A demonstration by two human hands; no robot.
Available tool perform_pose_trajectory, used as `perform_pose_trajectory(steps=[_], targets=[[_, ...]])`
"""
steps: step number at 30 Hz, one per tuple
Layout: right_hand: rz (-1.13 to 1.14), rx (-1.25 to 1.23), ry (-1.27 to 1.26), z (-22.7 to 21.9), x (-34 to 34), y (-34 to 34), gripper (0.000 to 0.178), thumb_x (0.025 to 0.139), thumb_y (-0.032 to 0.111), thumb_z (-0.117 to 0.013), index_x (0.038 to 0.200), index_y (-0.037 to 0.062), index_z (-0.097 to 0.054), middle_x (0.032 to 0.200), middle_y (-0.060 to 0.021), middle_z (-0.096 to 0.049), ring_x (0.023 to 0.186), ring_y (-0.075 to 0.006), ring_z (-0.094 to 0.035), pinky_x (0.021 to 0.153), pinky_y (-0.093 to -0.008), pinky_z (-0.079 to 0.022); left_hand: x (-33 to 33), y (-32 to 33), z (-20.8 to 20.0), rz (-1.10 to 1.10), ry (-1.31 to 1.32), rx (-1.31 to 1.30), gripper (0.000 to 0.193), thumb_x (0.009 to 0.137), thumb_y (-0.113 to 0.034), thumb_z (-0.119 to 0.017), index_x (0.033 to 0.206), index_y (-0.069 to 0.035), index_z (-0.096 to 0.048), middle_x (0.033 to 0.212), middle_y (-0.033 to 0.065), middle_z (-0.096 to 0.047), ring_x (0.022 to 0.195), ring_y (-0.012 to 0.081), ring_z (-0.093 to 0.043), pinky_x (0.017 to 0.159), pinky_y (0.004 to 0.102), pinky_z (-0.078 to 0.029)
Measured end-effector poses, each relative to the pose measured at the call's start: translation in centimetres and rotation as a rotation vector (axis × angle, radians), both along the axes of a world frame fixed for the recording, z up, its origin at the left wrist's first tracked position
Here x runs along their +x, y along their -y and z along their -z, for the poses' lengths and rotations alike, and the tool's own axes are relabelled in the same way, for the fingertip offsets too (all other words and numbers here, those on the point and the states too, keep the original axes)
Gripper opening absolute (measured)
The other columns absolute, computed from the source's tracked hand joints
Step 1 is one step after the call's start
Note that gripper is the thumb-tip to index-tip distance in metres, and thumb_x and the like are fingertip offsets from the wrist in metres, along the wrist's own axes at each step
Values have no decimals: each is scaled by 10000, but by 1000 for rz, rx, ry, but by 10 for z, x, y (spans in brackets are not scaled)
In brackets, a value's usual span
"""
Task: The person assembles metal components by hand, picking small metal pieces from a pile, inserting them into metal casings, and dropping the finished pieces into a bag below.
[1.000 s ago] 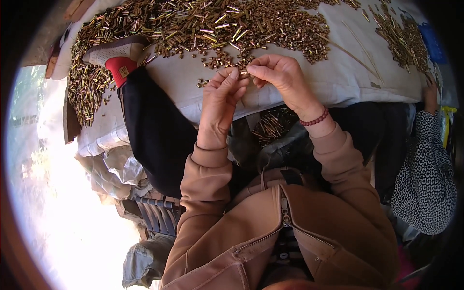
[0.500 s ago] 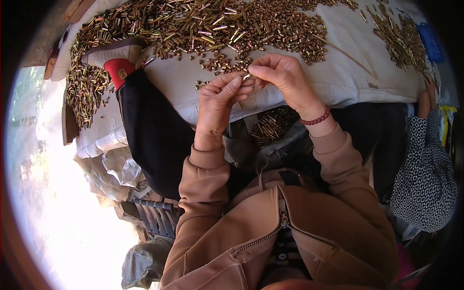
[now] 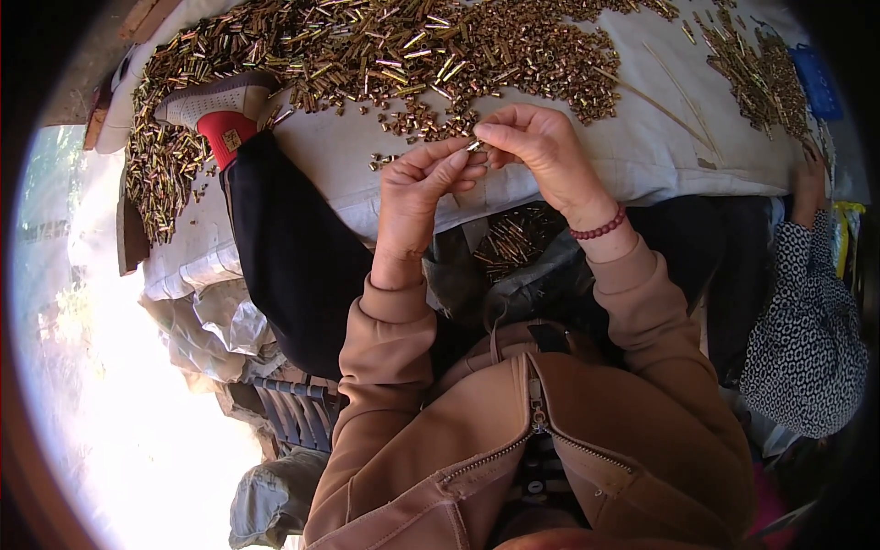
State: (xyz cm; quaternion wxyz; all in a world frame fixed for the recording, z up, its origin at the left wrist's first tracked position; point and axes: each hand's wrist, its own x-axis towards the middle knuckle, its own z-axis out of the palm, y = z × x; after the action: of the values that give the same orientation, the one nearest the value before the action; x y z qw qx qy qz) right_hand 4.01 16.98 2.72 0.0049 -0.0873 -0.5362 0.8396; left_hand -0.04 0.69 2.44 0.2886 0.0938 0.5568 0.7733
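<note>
My left hand and my right hand meet over the near edge of the cloth-covered table. Between their fingertips is a small shiny metal piece, mostly hidden. Each hand has thumb and fingers pinched on it. Just beyond lie short brass-coloured metal sleeves, and farther left a heap of longer brass-coloured metal rods. Below my hands, a dark bag gapes at the table's edge, with several thin metal rods inside.
A shoe with a red sock rests on the table at left, beside the heap. Thin sticks lie right of the sleeves. At far right another person's hand touches the table near a second heap and a blue container.
My hands stay almost in place; the fingertips and the metal piece between them have shifted slightly. The other person's hand and patterned sleeve at right have moved a little.
</note>
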Motion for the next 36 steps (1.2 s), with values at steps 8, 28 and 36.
perform_pose_trajectory(steps=[8, 28, 36], targets=[[-75, -80, 47, -6, 2, -6, 158, 779, 132, -643, 822, -17, -620, 690, -26, -584, 589, -77, -537, 562, -205, -458, 0, 1, 7, 60, 208, 193, 222, 848, -84, -555, 1033, 37, -579, 901, 142, -643, 777, 173, -639, 676, 226, -518], [-41, -77, 39, -10, 1, -9, 152, 784, 156, -642, 854, 22, -626, 703, -9, -584, 595, -78, -551, 585, -213, -476, 2, 0, 8, -11, 181, 177, 215, 861, -102, -543, 1040, 14, -578, 871, 99, -639, 691, 114, -609, 623, 187, -487], [-46, 38, -45, -14, 2, -5, 165, 779, 159, -642, 845, 9, -624, 697, -13, -580, 602, -82, -546, 578, -206, -459, 3, -1, 6, -12, 191, 202, 202, 870, -118, -534, 1022, 6, -582, 849, 109, -641, 671, 119, -611, 606, 189, -487]])
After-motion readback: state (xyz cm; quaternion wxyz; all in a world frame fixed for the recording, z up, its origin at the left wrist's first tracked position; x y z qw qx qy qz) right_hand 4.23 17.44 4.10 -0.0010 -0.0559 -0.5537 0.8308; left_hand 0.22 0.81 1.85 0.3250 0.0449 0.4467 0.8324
